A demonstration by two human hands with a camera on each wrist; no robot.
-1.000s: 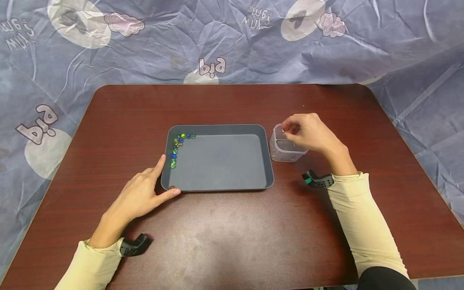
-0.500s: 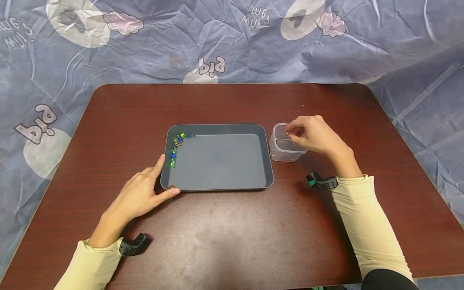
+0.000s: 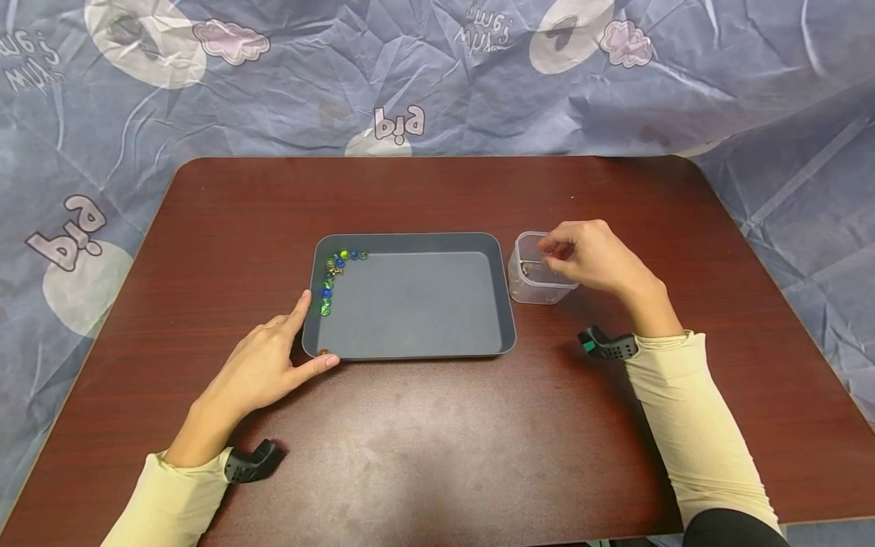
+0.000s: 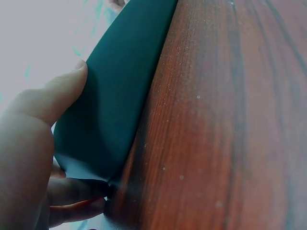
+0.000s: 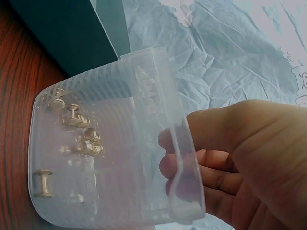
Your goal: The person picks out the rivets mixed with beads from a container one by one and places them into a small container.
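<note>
My left hand (image 3: 263, 365) rests on the near left corner of a grey tray (image 3: 502, 319), thumb on its near rim and index finger along its left side. In the tray, a bent row of green and blue glass marbles (image 3: 326, 293) lines the left and far sides, with a brass stud (image 3: 336, 270) beside it. My right hand (image 3: 591, 254) hovers at the mouth of a clear plastic tub (image 3: 540, 292), fingers loosely bent inside the rim, with nothing visible between them. Several double-headed brass studs (image 5: 86, 143) lie at the bottom of the tub in the right wrist view.
The tub stands close against the tray's right side on a dark red wooden table (image 3: 437, 441). A small brownish piece (image 3: 324, 352) sits in the tray's near left corner, by my left thumb. Behind the table hangs a printed grey-blue cloth (image 3: 287, 114).
A small brass piece pinched in my right fingers no longer shows there; a brass piece now shows inside the tub. My right hand shifted slightly right, then stayed. The left hand is still.
</note>
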